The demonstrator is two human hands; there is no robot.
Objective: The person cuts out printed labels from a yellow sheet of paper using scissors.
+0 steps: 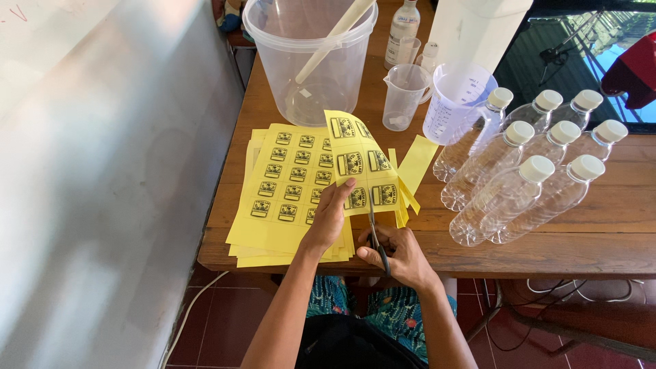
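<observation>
— Scissors noted in our right hand, clenched on the handles, blades up into a yellow label strip.

— Confirmed. Our left hand pinches that strip above the yellow sheet stack on the tabletop. Capped clear bottles lie at three o'clock; a clear bucket stands at twelve.

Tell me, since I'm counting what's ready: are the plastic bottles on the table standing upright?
No, the capped clear plastic bottles lie on their sides in a cluster on the wooden table, to the right of the yellow label sheets.
</observation>
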